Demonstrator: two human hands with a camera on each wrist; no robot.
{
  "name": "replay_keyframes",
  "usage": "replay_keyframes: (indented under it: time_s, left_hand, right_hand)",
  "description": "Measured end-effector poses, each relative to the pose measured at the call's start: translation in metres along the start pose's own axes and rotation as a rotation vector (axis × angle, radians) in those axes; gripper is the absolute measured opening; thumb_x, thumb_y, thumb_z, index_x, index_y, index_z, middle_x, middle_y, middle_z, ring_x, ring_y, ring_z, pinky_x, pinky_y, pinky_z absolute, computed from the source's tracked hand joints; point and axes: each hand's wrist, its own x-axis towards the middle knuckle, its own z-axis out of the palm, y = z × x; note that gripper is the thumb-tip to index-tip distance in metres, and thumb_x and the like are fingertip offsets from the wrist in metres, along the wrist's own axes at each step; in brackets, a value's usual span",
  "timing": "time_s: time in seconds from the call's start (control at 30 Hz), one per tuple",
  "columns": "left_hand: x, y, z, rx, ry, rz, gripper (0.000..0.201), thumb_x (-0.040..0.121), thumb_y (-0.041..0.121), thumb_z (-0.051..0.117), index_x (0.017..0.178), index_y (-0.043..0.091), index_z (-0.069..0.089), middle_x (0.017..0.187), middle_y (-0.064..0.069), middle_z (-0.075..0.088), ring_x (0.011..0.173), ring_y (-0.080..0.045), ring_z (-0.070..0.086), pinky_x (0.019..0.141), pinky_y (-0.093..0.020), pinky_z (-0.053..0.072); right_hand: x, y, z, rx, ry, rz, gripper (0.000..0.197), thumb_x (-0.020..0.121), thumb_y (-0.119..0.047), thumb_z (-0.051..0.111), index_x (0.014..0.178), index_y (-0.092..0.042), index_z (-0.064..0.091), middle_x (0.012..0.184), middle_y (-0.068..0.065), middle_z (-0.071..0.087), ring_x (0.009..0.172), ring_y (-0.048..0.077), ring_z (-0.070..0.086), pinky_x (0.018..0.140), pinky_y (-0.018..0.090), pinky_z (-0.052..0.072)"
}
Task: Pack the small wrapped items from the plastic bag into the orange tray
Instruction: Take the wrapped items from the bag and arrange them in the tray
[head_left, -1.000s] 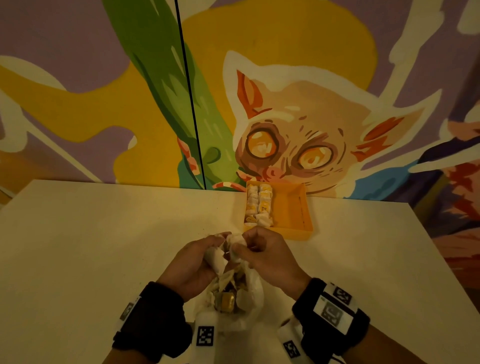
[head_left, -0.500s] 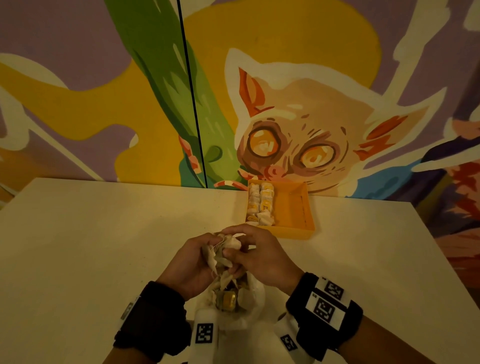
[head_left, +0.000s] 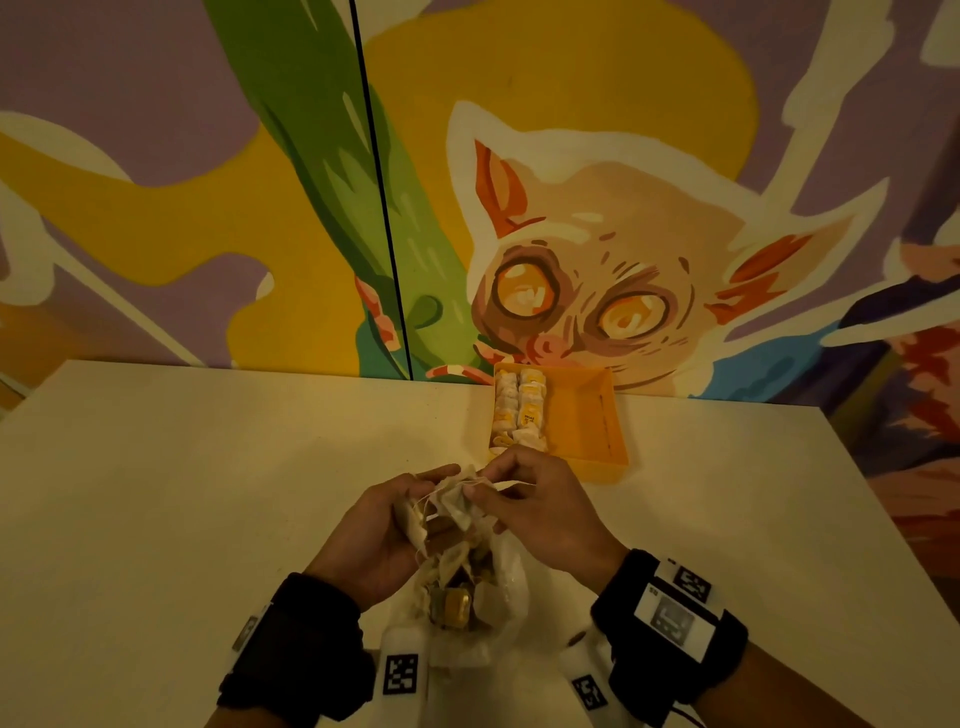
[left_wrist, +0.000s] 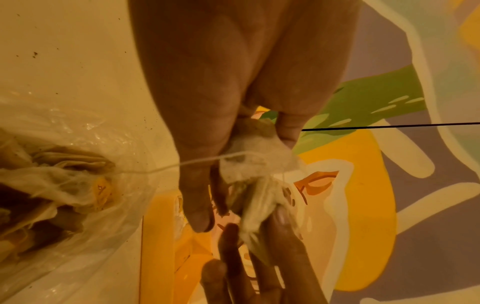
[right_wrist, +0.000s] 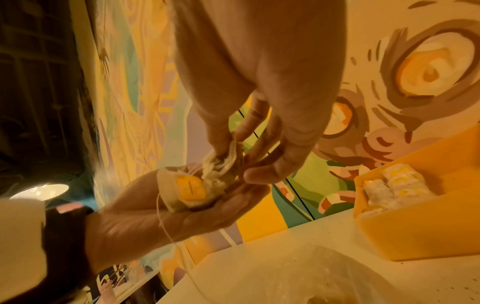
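Head view: left hand (head_left: 382, 525) and right hand (head_left: 540, 506) raised together over the plastic bag (head_left: 506, 587) near the tabletop's (head_left: 208, 493) near edge, both grips curled onto one wrapped item (head_left: 457, 496). More wrapped items (head_left: 457, 605) in the bag. Orange tray (head_left: 597, 415) at the far edge, against the mural wall (head_left: 156, 182), with packed items (head_left: 519, 410) in two rows along its left side.

Left wrist view: left fingers (left_wrist: 200, 185) curled round the pale wrapper, a thin string (left_wrist: 166, 167) trailing from it to the bag.

Right wrist view: right thumb and fingertips (right_wrist: 262, 172) pinching the gathered wrapper end; yellow tag (right_wrist: 191, 188) showing on the item cupped in the left palm.
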Motion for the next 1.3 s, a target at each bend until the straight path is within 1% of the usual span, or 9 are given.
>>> replay_keyframes:
  time_s: [0.17,0.33,0.47,0.63,0.83,0.93,1.03,1.1,1.3]
  left_hand:
    - [0.006,-0.004,-0.007,0.181,0.133,0.065,0.029,0.096,0.013,0.05,0.117,0.0,0.065,0.12,-0.026,0.064,0.099,-0.038,0.063,0.081,-0.042,0.053]
    - [0.0,-0.011,0.006,0.468,-0.036,0.11,0.029,0.096,0.017,0.052,0.113,-0.001,0.068,0.097,-0.019,0.068,0.074,-0.026,0.059,0.065,-0.031,0.052]
    - [0.005,-0.013,0.01,0.622,-0.023,0.188,0.022,0.093,0.011,0.057,0.102,-0.004,0.07,0.078,-0.017,0.063,0.065,-0.022,0.056,0.061,-0.028,0.049]
    - [0.015,-0.011,0.011,0.635,0.017,0.224,0.02,0.093,0.006,0.056,0.103,-0.003,0.071,0.097,-0.034,0.065,0.08,-0.032,0.061,0.072,-0.037,0.052]
    - [0.031,-0.015,0.015,0.488,0.164,0.195,0.018,0.093,0.007,0.058,0.105,-0.001,0.068,0.099,-0.023,0.072,0.077,-0.029,0.069,0.071,-0.035,0.058]
    - [0.034,-0.013,0.004,0.39,0.218,0.158,0.019,0.093,0.009,0.059,0.107,-0.002,0.066,0.099,-0.022,0.072,0.081,-0.028,0.07,0.068,-0.033,0.059]
    - [0.037,-0.012,-0.008,0.378,0.239,0.133,0.021,0.095,0.009,0.056,0.111,-0.001,0.066,0.101,-0.02,0.073,0.084,-0.028,0.07,0.075,-0.035,0.059]
    - [0.038,-0.011,-0.014,0.371,0.246,0.121,0.021,0.096,0.009,0.054,0.11,-0.001,0.066,0.101,-0.021,0.072,0.082,-0.027,0.07,0.074,-0.033,0.06]
    - [0.044,-0.008,-0.021,0.394,0.258,0.103,0.021,0.097,0.007,0.052,0.109,0.0,0.067,0.104,-0.021,0.071,0.091,-0.027,0.07,0.064,-0.025,0.06]
  right_hand:
    - [0.001,0.001,-0.012,0.003,0.02,0.022,0.019,0.08,-0.014,0.078,0.075,-0.013,0.059,0.08,0.009,0.067,0.061,0.022,0.067,0.052,0.024,0.051]
    - [0.003,0.004,-0.012,-0.022,0.022,0.08,0.018,0.08,-0.015,0.078,0.082,-0.012,0.06,0.084,0.009,0.067,0.057,0.018,0.066,0.052,0.025,0.054]
    - [0.004,0.004,-0.014,0.007,-0.049,0.19,0.025,0.081,-0.018,0.077,0.102,-0.018,0.064,0.096,0.007,0.065,0.069,0.016,0.068,0.06,0.029,0.059]
    - [0.008,0.002,-0.024,0.091,-0.162,0.186,0.023,0.085,-0.011,0.072,0.107,-0.005,0.07,0.107,0.015,0.068,0.084,0.015,0.068,0.069,0.03,0.06]
    - [0.04,0.011,-0.044,-0.008,-0.043,0.221,0.018,0.085,-0.005,0.071,0.101,0.002,0.067,0.096,0.017,0.069,0.07,0.021,0.068,0.067,0.032,0.061]
    - [0.064,0.021,-0.064,-0.146,0.013,0.207,0.013,0.083,-0.005,0.073,0.095,-0.005,0.066,0.085,0.007,0.068,0.069,0.021,0.067,0.071,0.04,0.061]
    - [0.087,0.033,-0.085,-0.4,0.062,0.195,0.012,0.082,-0.009,0.074,0.092,-0.009,0.067,0.079,-0.002,0.064,0.065,0.015,0.063,0.063,0.027,0.058]
    - [0.101,0.039,-0.094,-0.593,0.059,0.188,0.013,0.083,-0.012,0.072,0.095,-0.009,0.069,0.086,0.002,0.066,0.075,0.016,0.06,0.059,0.018,0.048]
    - [0.133,0.066,-0.089,-0.807,-0.06,0.301,0.021,0.077,-0.02,0.078,0.096,-0.017,0.07,0.107,0.004,0.068,0.093,0.02,0.062,0.069,0.025,0.044]
